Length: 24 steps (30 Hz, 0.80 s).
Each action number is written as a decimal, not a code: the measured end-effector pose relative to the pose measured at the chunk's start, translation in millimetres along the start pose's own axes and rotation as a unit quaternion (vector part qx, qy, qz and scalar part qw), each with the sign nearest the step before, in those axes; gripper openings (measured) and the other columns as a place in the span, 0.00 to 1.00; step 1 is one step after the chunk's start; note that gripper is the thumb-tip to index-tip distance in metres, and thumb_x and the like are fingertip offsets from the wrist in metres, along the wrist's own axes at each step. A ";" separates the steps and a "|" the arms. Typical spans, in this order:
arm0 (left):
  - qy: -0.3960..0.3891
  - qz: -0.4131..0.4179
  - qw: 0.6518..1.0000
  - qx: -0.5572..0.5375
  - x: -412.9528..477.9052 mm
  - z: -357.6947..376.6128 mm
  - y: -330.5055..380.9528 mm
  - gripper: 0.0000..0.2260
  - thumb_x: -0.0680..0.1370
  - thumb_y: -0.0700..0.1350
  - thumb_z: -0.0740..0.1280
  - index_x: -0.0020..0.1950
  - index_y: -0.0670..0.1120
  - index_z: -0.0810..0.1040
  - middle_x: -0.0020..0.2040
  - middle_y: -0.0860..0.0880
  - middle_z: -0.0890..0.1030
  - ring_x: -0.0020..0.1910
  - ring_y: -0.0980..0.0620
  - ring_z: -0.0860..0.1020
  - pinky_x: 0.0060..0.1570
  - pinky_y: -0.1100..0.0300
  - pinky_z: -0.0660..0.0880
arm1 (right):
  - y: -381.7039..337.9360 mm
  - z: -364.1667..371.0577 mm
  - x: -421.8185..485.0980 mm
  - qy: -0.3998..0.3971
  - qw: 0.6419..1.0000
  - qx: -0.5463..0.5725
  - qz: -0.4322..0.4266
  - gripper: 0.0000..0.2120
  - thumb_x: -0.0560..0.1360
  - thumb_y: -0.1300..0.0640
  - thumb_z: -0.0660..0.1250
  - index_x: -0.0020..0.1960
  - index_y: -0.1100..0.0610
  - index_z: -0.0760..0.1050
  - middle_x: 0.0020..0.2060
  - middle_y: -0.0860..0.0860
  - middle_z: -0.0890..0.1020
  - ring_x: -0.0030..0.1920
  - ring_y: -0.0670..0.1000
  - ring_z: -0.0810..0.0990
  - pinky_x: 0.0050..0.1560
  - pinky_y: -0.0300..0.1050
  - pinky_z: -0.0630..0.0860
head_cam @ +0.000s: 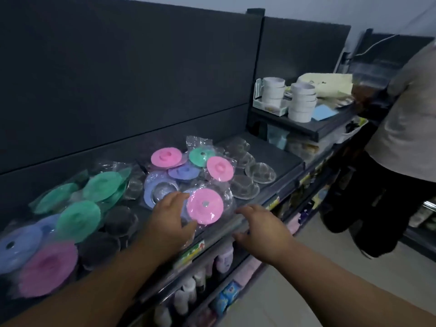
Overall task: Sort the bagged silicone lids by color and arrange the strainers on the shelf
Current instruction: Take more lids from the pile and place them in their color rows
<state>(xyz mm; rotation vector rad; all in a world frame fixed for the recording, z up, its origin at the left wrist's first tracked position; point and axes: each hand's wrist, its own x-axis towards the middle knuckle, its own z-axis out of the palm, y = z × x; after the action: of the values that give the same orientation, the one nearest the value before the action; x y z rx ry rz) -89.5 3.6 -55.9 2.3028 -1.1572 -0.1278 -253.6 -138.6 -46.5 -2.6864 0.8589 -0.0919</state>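
Bagged silicone lids lie across the dark shelf [278, 159]. A pink bagged lid [205, 206] sits near the front edge. My left hand [168, 219] touches its left side, fingers over a purple lid with a metal strainer [158, 191]. My right hand [262, 228] hovers relaxed at the shelf's front edge, just right of the pink lid, holding nothing. Behind lie another pink lid [166, 157], a green one [201, 156], a third pink one [220, 168] and a purple one [183, 172]. Green lids [101, 186] are grouped at the left. Clear-bagged metal strainers [259, 172] sit at the right.
At the far left lie a purple lid [17, 244], a pink lid [48, 267] and dark strainers [120, 221]. White bowl stacks [302, 101] stand on a raised shelf to the right. A person [401, 142] stands at the right. Bottles and packets fill the lower shelves [212, 274].
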 end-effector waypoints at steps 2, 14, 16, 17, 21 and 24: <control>0.012 -0.043 0.999 -0.013 20.6 6.5 6.7 0.32 0.69 0.53 0.71 0.71 0.45 0.69 0.68 0.47 0.70 0.68 0.45 0.68 0.66 0.56 0.64 | 16.6 -9.1 23.1 0.003 1.000 0.005 -0.031 0.26 0.75 0.43 0.65 0.70 0.49 0.66 0.67 0.49 0.70 0.64 0.51 0.72 0.62 0.46 0.72; -0.074 -0.090 0.990 0.083 70.9 25.6 -4.2 0.37 0.73 0.60 0.68 0.76 0.49 0.59 0.72 0.48 0.68 0.71 0.49 0.64 0.68 0.57 0.61 | 13.5 8.7 116.0 -0.017 0.993 0.104 -0.059 0.29 0.74 0.52 0.70 0.72 0.53 0.63 0.65 0.54 0.74 0.61 0.55 0.75 0.61 0.43 0.71; -0.073 -0.073 0.990 0.097 74.3 26.6 -6.7 0.35 0.74 0.58 0.68 0.76 0.49 0.58 0.73 0.50 0.66 0.71 0.50 0.63 0.68 0.60 0.59 | 10.0 11.6 124.1 -0.018 0.991 0.131 -0.029 0.26 0.75 0.56 0.67 0.71 0.53 0.64 0.58 0.55 0.79 0.55 0.55 0.79 0.53 0.42 0.74; -0.072 -0.066 0.990 0.102 74.6 26.0 -6.5 0.35 0.74 0.57 0.68 0.76 0.50 0.58 0.73 0.51 0.66 0.71 0.51 0.63 0.68 0.61 0.58 | 9.3 12.8 128.1 -0.015 0.989 0.149 -0.016 0.23 0.76 0.58 0.65 0.70 0.52 0.66 0.53 0.54 0.81 0.50 0.54 0.80 0.48 0.41 0.74; -0.057 -0.082 0.994 0.035 80.5 25.6 -12.3 0.39 0.71 0.61 0.70 0.76 0.51 0.56 0.74 0.51 0.65 0.72 0.51 0.62 0.70 0.57 0.61 | 5.8 9.1 144.3 -0.002 0.956 0.294 -0.005 0.15 0.78 0.60 0.63 0.62 0.47 0.71 0.40 0.48 0.79 0.39 0.51 0.80 0.42 0.46 0.78; -0.011 -0.106 0.991 -0.083 90.6 21.8 -11.3 0.43 0.67 0.60 0.74 0.76 0.53 0.57 0.71 0.52 0.69 0.68 0.52 0.68 0.67 0.55 0.66 | -0.8 -6.4 157.5 -0.023 0.888 0.458 -0.029 0.14 0.79 0.64 0.61 0.57 0.46 0.72 0.40 0.50 0.77 0.32 0.49 0.76 0.31 0.42 0.75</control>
<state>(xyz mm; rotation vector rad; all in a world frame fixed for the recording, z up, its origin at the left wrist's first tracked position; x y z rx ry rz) -31.9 -69.8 -65.8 2.2740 -0.8735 -0.3190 -125.4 -230.3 -45.7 -1.8050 0.5167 -0.3501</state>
